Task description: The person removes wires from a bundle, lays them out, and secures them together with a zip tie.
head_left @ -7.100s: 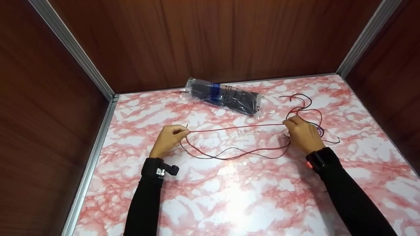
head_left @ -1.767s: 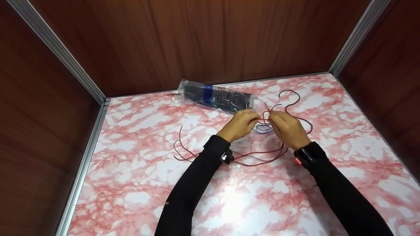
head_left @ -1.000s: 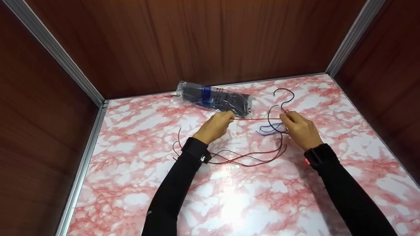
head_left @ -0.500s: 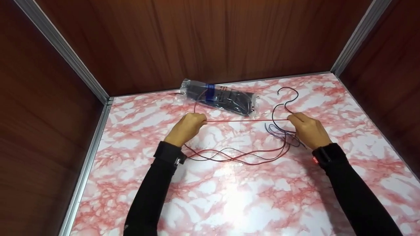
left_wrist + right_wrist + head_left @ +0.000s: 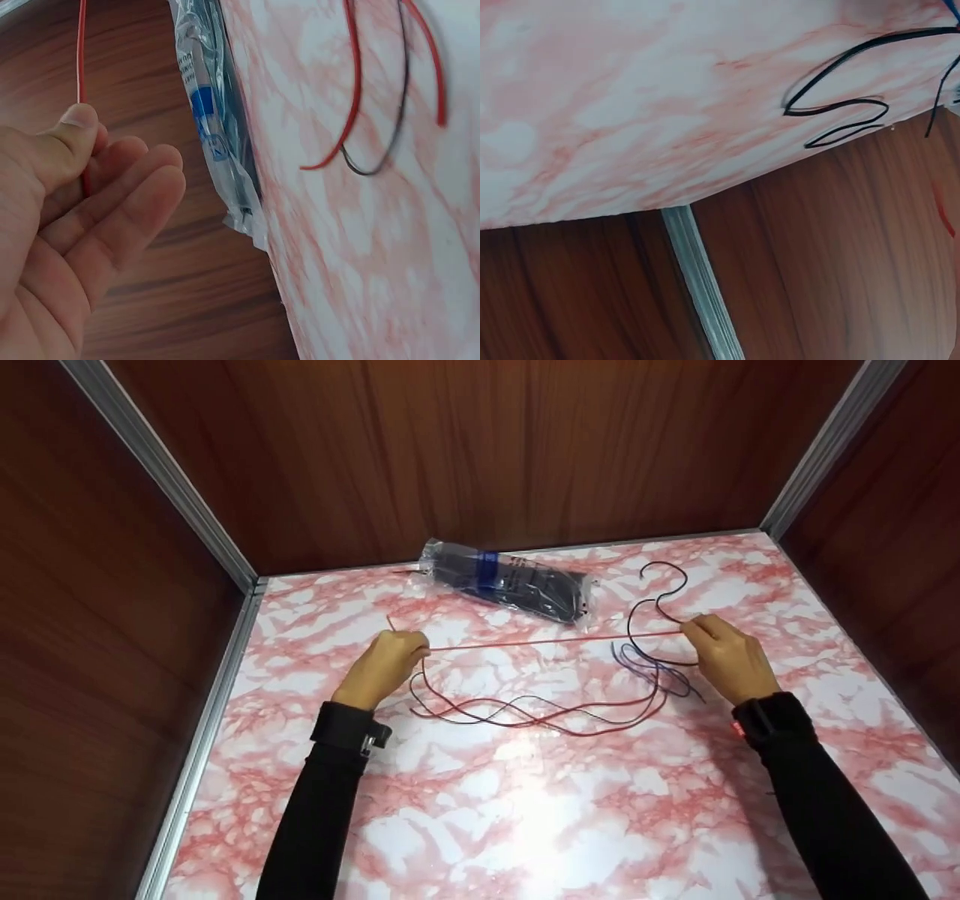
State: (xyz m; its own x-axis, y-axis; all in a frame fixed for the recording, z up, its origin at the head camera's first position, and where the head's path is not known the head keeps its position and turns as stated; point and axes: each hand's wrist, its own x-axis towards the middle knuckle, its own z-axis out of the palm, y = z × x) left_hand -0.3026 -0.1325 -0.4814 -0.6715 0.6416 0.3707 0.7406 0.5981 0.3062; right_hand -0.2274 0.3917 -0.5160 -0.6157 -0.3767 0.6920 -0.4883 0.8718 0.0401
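A single red wire runs nearly straight between the two hands above the table. My left hand pinches it near one end, and a short tip sticks out past the fingers. In the left wrist view, the thumb presses the red wire while the other fingers curl loosely. At the wire's other end, my right hand pinches it between thumb and fingertips. Below the taut wire, several red and black wires lie in loose curves. Near the right hand are a bundled blue wire and a curling black wire.
A clear plastic bag with dark contents and a blue band lies at the table's back edge. Brown wood-grain panels with metal corner strips enclose the pink-and-white marbled table at the back and sides.
About two seconds ago both hands were close together beside the bag. Since then my left hand has moved left, drawing the red wire out straight; my right hand has shifted slightly right.
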